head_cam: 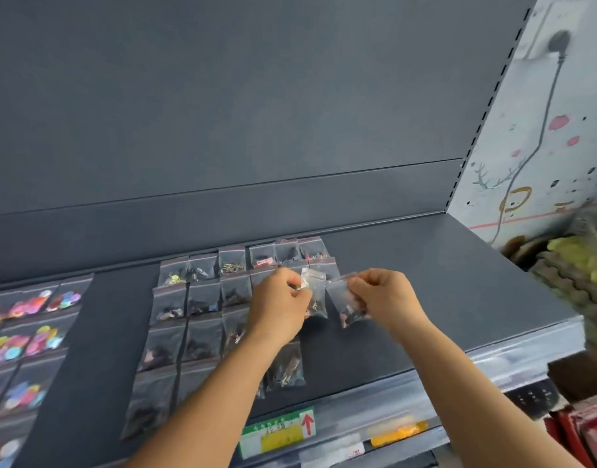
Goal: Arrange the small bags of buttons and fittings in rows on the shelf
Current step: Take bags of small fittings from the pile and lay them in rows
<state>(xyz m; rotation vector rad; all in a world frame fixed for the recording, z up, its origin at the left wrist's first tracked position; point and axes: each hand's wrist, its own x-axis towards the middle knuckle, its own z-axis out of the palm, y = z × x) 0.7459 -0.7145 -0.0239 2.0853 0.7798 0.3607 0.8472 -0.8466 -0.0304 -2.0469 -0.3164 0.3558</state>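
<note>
Nearest me, my left hand (279, 300) pinches one clear bag (314, 292) by its top; my right hand (382, 295) pinches a second bag (347, 304) just beside it, both lifted above the shelf (459, 292). I'd lay each flat, its edge meeting the rows of bags (202, 298). Open shelf runs right to the front lip; behind stands the back panel (256, 113).

Bare forearms, no sleeves, unadorned hands (330, 300)
</note>
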